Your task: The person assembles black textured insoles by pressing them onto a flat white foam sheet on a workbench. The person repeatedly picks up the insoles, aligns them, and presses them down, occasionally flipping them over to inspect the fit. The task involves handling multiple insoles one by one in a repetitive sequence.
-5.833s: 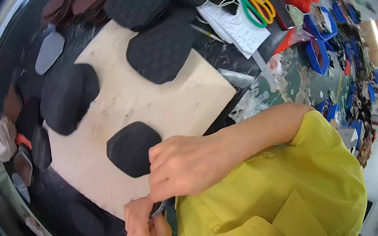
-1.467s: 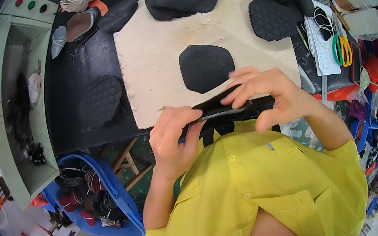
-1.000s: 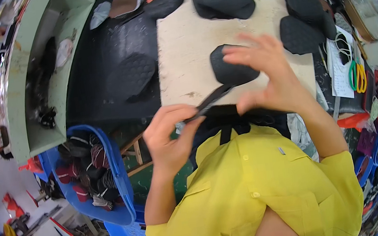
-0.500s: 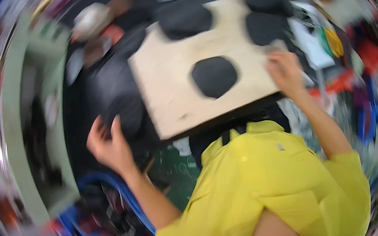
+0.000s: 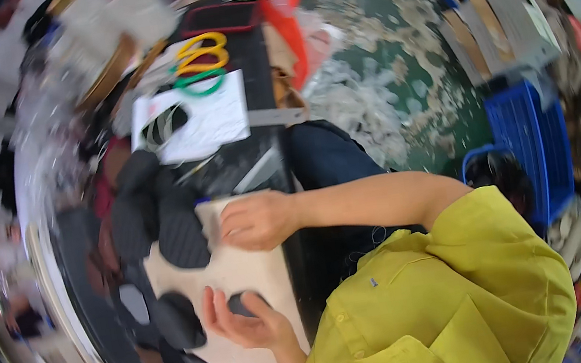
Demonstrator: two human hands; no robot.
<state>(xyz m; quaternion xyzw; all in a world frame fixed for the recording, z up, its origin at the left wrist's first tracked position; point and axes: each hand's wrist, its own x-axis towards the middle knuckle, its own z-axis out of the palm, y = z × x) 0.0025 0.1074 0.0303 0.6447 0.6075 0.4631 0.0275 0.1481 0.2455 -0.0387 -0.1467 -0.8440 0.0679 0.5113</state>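
Observation:
A beige board (image 5: 244, 277) lies on the dark worktable (image 5: 82, 285) with black textured oval pads on it. My right hand (image 5: 259, 219) rests knuckles-up on the board's far corner, fingers curled, next to one ribbed black pad (image 5: 179, 234). My left hand (image 5: 240, 322) is cupped with fingers apart at a small black pad (image 5: 244, 303) in the middle of the board. Another black pad (image 5: 176, 320) lies just beyond that hand. Motion blur hides whether the right fingers grip the board's edge.
White paper (image 5: 200, 120) with yellow and green scissors (image 5: 202, 53) lies on the table's far end. More dark pads (image 5: 130, 204) are stacked beside the board. Blue crates (image 5: 530, 140) and pale scraps (image 5: 368, 96) are on the green floor.
The view has swung round sharply. The strip I held in both hands is gone; my left hand came back from the side to the board's middle pad, and my right hand stays at the board's edge.

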